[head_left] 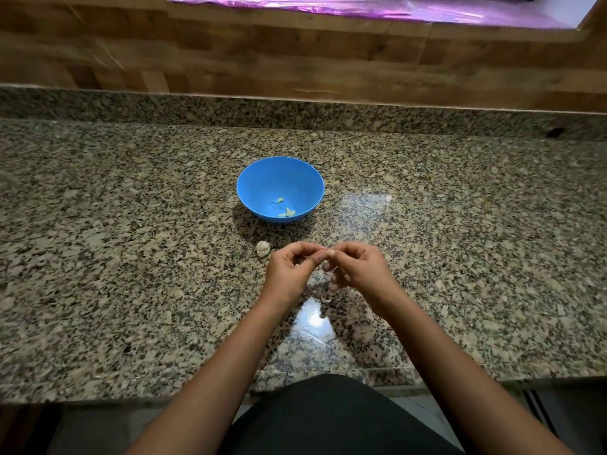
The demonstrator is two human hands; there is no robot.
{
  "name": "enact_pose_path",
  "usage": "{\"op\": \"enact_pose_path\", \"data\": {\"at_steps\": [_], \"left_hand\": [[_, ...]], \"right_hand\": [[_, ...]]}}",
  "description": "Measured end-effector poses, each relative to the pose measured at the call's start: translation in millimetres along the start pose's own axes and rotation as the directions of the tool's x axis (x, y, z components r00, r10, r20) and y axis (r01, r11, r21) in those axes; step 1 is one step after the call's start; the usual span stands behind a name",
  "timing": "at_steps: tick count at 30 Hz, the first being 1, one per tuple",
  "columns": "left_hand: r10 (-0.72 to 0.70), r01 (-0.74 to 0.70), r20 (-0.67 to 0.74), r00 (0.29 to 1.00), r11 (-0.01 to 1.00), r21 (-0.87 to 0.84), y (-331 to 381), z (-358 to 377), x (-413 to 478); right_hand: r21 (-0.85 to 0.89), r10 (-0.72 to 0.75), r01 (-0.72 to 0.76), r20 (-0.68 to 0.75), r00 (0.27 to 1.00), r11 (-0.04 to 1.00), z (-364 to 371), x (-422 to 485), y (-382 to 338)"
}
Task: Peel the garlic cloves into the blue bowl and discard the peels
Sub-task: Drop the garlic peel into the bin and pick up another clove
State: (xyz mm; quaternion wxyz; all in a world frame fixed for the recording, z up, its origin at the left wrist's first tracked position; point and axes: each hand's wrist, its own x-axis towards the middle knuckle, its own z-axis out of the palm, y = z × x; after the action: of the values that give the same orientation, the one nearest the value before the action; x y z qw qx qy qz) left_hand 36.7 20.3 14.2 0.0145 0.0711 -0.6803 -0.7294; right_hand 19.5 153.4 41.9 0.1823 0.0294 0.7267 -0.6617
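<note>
Blue bowl [280, 188] on granite counter [131, 208], few peeled cloves [286, 212] inside. Garlic piece [263, 248] near bowl, on its person-side. Left hand [290, 269] and right hand [356, 269] meet fingertip to fingertip just beyond that, fingers curled, seemingly pinching clove; clove itself hidden. Step: peeling, likely. Next: strip skin, drop clove into bowl, keep peel out.
</note>
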Motion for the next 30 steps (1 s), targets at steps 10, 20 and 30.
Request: {"op": "enact_pose_path", "data": {"at_steps": [10, 20, 30], "left_hand": [[-0.113, 0.163, -0.242, 0.964, 0.966, 0.198, -15, -39, 0], [-0.31, 0.33, -0.221, 0.925, 0.942, 0.058, -16, -47, 13], [-0.258, 0.214, -0.225, 0.939, 0.955, -0.203, -15, -61, 9]], "right_hand": [[-0.386, 0.015, -0.056, -0.11, 0.994, 0.921, -7, 10, 14], [-0.63, -0.179, 0.114, -0.04, 0.983, 0.768, 22, 31, 13], [-0.762, -0.216, 0.176, 0.048, 0.975, 0.624, 61, 72, 21]]}}
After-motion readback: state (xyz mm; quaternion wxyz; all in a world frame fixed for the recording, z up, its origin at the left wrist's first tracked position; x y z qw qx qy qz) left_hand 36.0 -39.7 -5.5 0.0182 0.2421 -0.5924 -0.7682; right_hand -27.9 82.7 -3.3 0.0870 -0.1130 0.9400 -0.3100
